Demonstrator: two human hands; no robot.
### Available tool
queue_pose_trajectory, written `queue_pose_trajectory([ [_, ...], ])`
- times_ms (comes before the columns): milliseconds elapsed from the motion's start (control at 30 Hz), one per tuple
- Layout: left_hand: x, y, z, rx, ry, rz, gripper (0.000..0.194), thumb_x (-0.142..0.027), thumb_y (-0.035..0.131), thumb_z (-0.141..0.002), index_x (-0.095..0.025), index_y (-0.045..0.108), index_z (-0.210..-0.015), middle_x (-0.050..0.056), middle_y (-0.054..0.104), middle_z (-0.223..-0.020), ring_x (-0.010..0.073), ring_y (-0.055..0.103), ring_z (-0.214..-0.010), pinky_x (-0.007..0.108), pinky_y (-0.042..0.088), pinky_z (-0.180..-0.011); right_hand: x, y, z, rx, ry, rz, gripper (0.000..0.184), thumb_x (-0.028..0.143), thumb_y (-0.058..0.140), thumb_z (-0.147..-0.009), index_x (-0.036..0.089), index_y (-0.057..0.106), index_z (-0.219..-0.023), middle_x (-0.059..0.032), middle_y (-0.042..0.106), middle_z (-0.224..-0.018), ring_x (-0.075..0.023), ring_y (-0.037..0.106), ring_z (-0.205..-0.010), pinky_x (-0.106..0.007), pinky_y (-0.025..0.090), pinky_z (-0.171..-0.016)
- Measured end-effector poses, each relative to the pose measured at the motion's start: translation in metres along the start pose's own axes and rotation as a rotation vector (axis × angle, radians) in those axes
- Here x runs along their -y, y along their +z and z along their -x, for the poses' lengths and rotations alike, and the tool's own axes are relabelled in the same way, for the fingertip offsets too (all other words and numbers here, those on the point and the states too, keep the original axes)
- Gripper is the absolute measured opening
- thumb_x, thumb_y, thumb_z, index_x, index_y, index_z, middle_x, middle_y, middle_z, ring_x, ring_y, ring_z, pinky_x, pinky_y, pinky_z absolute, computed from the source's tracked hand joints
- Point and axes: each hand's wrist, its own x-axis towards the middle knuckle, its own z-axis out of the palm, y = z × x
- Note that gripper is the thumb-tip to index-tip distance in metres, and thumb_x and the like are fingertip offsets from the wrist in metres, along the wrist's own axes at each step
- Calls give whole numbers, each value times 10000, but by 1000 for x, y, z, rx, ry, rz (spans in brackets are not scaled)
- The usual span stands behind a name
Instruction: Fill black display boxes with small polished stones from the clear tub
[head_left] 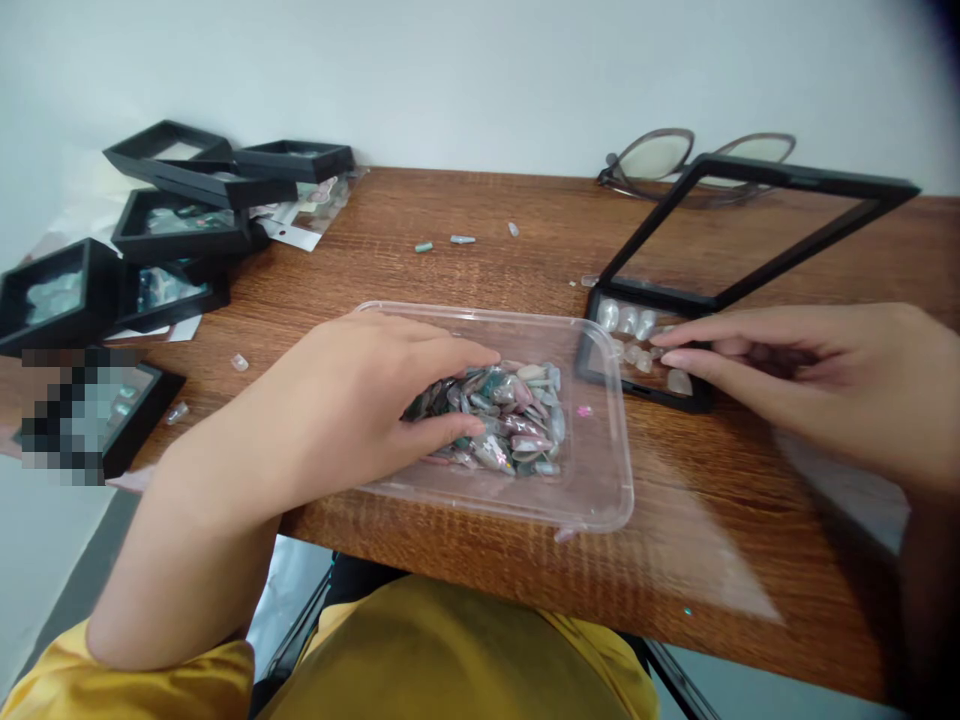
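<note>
My left hand (375,395) rests inside a clear plastic tray (600,490), fingers curled loosely over a heap of small polished stones (510,415) in grey, green and pink. My right hand (810,375) reaches left with fingers stretched out, its fingertips touching the front edge of an open black display box (660,392). That box holds several pale, translucent stones (630,325). Its framed clear lid (757,225) stands tilted up behind. Whether the left fingers grip a stone is hidden.
Several black display boxes (176,225) lie stacked at the table's far left, some with greenish stones inside. Eyeglasses (675,155) lie by the wall at the back. A few loose stones (461,240) are scattered on the wooden table (712,540). My yellow clothing shows below.
</note>
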Motion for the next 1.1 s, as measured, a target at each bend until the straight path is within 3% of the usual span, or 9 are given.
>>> queue_pose_trajectory([
  [167, -1, 0, 1, -9, 1, 0, 424, -539, 604, -1028, -314, 660, -1383, 0, 782, -1295, 203, 753, -1176, 347, 546, -1063, 6, 0, -3, 28, -38, 29, 432, 689, 609, -1005, 311, 795, -1103, 52, 716, -853, -58, 519, -541, -220, 362, -501],
  [300, 0, 1, 0, -12, -1, 6, 417, -548, 591, -1033, -318, 664, -1373, -4, 783, -1294, 205, 754, -1174, 353, 548, -1055, 4, 1, -1, -18, -93, 53, 375, 653, 604, -1028, 337, 784, -1117, 73, 738, -951, -63, 604, -646, -220, 386, -562],
  [433, 1, 1, -1, -9, 5, 10, 413, -559, 579, -1036, -330, 663, -1369, -2, 783, -1298, 208, 759, -1163, 352, 564, -1009, 1, 1, 1, 22, -98, 37, 356, 661, 616, -1020, 370, 777, -1148, 98, 742, -1029, -67, 661, -736, -198, 444, -620],
  [667, -1, -1, -1, 14, 0, 21, 421, -546, 569, -1041, -331, 652, -1394, -1, 775, -1317, 216, 753, -1177, 366, 564, -1050, 3, 0, -1, 61, -25, 17, 432, 700, 613, -991, 313, 789, -1066, 61, 709, -826, -59, 549, -534, -209, 382, -485],
  [900, 0, 0, -1, -4, 4, 3, 429, -559, 572, -1039, -324, 665, -1385, 18, 785, -1288, 202, 756, -1163, 321, 554, -1016, -9, 0, 6, 23, 12, 4, 393, 646, 639, -985, 316, 791, -1135, 50, 744, -1036, -102, 679, -770, -203, 463, -598],
  [1100, 1, 1, -1, -5, -5, 6, 425, -568, 574, -1034, -340, 662, -1381, 2, 786, -1283, 203, 760, -1152, 331, 552, -1003, -11, 2, 8, 53, 36, -65, 365, 619, 652, -982, 318, 795, -1130, 56, 746, -1057, -104, 710, -818, -182, 525, -674],
])
